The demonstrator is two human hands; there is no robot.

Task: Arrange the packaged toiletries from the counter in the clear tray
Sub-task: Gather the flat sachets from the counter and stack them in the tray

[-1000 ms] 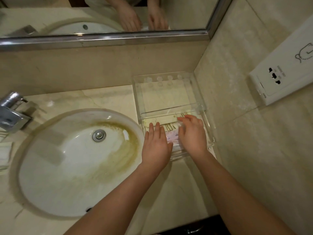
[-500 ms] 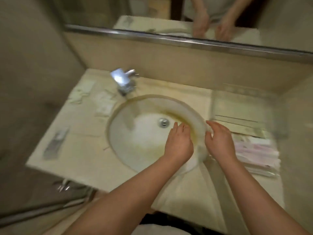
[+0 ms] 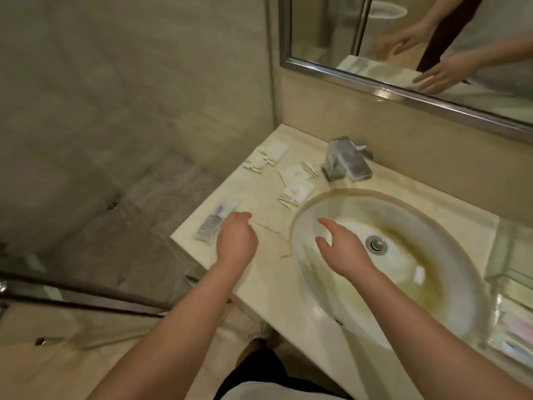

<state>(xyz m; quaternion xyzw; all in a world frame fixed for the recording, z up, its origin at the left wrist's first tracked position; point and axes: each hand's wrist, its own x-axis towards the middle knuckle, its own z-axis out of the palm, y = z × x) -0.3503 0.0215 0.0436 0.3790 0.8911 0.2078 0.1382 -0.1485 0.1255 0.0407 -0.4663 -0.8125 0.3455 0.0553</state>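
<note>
Several packaged toiletries lie on the beige counter left of the sink: a clear-wrapped grey and white packet (image 3: 215,220) at the counter's left edge, flat cream sachets (image 3: 297,193) near the basin rim, more sachets (image 3: 266,158) at the far left corner. My left hand (image 3: 236,241) hovers just right of the clear-wrapped packet, fingers curled, holding nothing. My right hand (image 3: 341,249) hangs over the sink's left side, fingers spread and empty. The clear tray (image 3: 510,249) sits at the right frame edge, with pink and white packets (image 3: 519,327) inside it.
An oval stained sink (image 3: 403,272) fills the middle of the counter, with a chrome tap (image 3: 346,160) behind it. A framed mirror (image 3: 403,53) hangs above. The counter's left edge drops to the floor beside a glass shower door rail (image 3: 72,293).
My view swung left from the tray to the counter's left end. Both hands left the tray and moved left; the left hand now sits by the clear-wrapped packet.
</note>
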